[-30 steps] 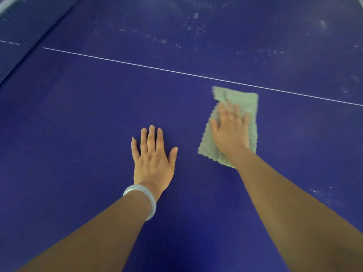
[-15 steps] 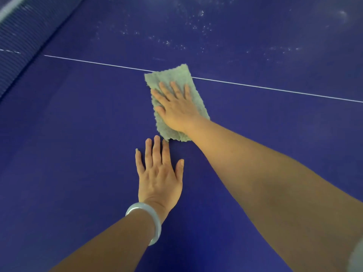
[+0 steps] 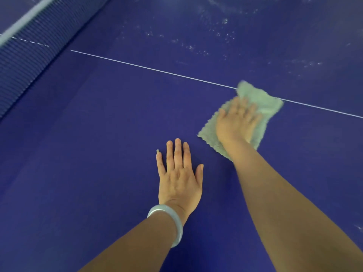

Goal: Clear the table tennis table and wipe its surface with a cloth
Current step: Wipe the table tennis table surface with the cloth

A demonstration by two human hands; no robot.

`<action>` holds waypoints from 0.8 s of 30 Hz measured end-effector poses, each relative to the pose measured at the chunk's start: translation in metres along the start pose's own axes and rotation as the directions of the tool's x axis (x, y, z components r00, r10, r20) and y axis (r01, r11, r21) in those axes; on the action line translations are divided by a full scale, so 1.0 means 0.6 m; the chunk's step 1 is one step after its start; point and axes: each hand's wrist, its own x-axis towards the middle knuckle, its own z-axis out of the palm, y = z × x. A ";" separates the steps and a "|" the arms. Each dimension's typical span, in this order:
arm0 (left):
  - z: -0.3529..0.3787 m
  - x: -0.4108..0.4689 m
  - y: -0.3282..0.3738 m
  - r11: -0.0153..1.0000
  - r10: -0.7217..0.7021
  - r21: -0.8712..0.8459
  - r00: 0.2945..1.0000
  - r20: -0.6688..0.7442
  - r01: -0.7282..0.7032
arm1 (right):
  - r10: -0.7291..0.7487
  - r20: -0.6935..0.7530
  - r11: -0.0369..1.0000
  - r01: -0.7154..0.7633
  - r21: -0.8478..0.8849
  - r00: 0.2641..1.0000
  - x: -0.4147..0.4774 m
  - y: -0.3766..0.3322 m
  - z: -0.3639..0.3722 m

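The blue table tennis table [image 3: 98, 154] fills the view, crossed by a thin white centre line [image 3: 149, 68]. A pale green cloth [image 3: 261, 101] lies flat on it at the right, its far corner over the line. My right hand [image 3: 235, 122] presses down on the cloth with fingers spread and straight, blurred by motion. My left hand [image 3: 179, 177] rests flat on the bare surface, palm down, fingers straight, a pale bangle on its wrist. It sits a little nearer and left of the cloth, not touching it.
The dark blue net [image 3: 25, 55] with its white top band runs along the upper left. White dusty specks [image 3: 216, 34] are scattered on the far half beyond the line, and a few [image 3: 358, 227] at the right edge.
My right hand slid the cloth from the right to the left along the line, then back to the right. My left hand stayed planted on the table.
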 end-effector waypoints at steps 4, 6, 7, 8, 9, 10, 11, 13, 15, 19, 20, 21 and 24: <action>-0.003 0.000 0.000 1.000 -0.001 -0.022 1.000 0.019 0.002 | -0.506 0.054 0.861 0.508 -0.027 0.861 0.022 -0.172 0.018; -0.007 0.000 -0.001 1.000 0.005 -0.031 0.999 0.040 -0.003 | -0.616 0.100 0.784 0.621 -0.027 0.782 0.029 -0.222 0.019; -0.007 0.000 -0.001 0.999 0.012 -0.031 0.999 0.047 -0.010 | -0.630 0.116 0.770 0.637 -0.033 0.768 0.036 -0.230 0.018; -0.007 0.001 -0.001 0.999 0.016 -0.030 0.999 0.045 -0.014 | -0.619 0.113 0.780 0.626 -0.029 0.777 0.044 -0.225 0.015; -0.007 0.001 -0.002 1.000 0.014 -0.026 0.999 0.046 -0.013 | -0.576 0.096 0.814 0.580 -0.020 0.812 0.052 -0.209 0.012; -0.007 0.000 -0.002 1.000 0.008 -0.020 0.999 0.046 -0.008 | -0.502 0.074 0.864 0.504 -0.012 0.862 0.057 -0.181 0.007; -0.006 0.000 -0.003 1.000 0.003 -0.012 0.999 0.042 -0.002 | -0.414 0.043 0.910 0.414 -0.003 0.909 0.062 -0.144 0.005; -0.003 0.001 -0.003 1.000 -0.004 0.001 1.000 0.031 0.004 | -0.253 -0.006 0.967 0.253 0.003 0.967 0.063 -0.054 -0.001; -0.005 0.000 -0.002 1.000 -0.005 0.009 0.999 0.038 0.005 | -0.115 0.004 0.993 0.115 0.018 0.993 0.045 0.030 -0.013; -0.009 0.000 0.000 1.000 -0.004 0.018 0.998 0.057 0.003 | 0.097 -0.005 0.994 -0.097 0.049 0.995 0.003 0.034 -0.011; -0.009 0.000 0.000 1.000 -0.010 0.023 0.998 0.054 0.008 | 0.054 0.004 0.997 -0.054 0.054 0.999 -0.014 0.007 -0.005; -0.009 -0.002 0.000 1.000 -0.015 0.027 0.999 0.046 0.014 | -0.056 0.007 0.997 0.055 0.044 0.998 -0.033 -0.018 0.006; -0.010 -0.001 0.001 0.999 -0.020 0.040 0.999 0.037 0.019 | -0.372 0.020 0.928 0.372 -0.018 0.928 -0.075 -0.020 0.019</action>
